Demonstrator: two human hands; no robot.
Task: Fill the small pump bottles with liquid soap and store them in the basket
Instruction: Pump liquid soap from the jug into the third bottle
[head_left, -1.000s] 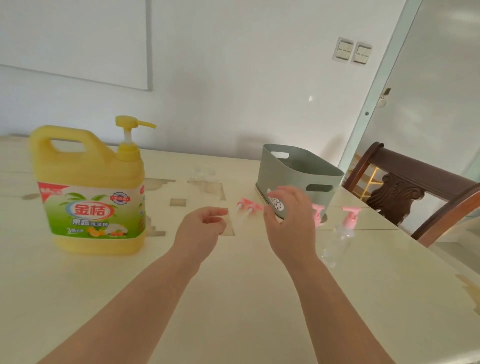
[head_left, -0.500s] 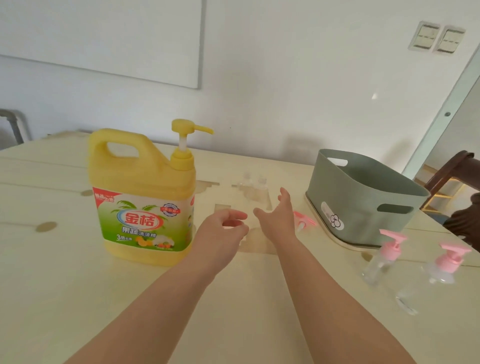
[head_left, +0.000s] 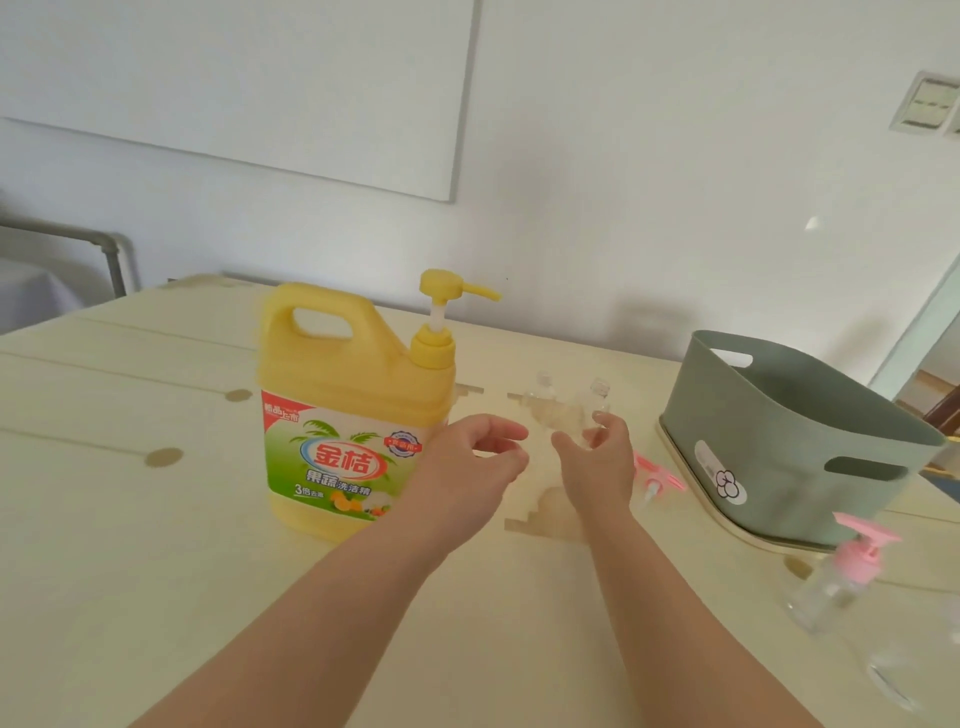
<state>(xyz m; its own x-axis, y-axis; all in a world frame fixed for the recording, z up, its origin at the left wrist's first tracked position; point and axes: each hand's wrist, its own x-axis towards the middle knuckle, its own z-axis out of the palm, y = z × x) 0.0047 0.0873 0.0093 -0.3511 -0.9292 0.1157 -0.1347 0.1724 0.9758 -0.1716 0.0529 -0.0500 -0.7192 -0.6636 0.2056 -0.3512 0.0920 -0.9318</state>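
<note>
A big yellow soap jug (head_left: 353, 415) with a pump top stands left of centre on the table. Behind my hands stand two small clear bottles without caps, one on the left (head_left: 541, 397) and one on the right (head_left: 598, 391). My right hand (head_left: 597, 467) curls thumb and fingers round the lower part of the right one. My left hand (head_left: 470, 460) hovers beside the jug, fingers loosely curled, holding nothing. Pink pump heads (head_left: 658, 478) lie on the table right of my right hand. The grey-green basket (head_left: 779, 467) stands at the right.
A small clear bottle with a pink pump (head_left: 836, 577) stands in front of the basket. Another clear bottle (head_left: 896, 670) shows at the lower right edge. A white wall runs behind the pale wooden table (head_left: 130, 545).
The view has swung left. My right hand went from straight fingers to curling round the right clear bottle. My left hand stayed loosely curled beside the jug.
</note>
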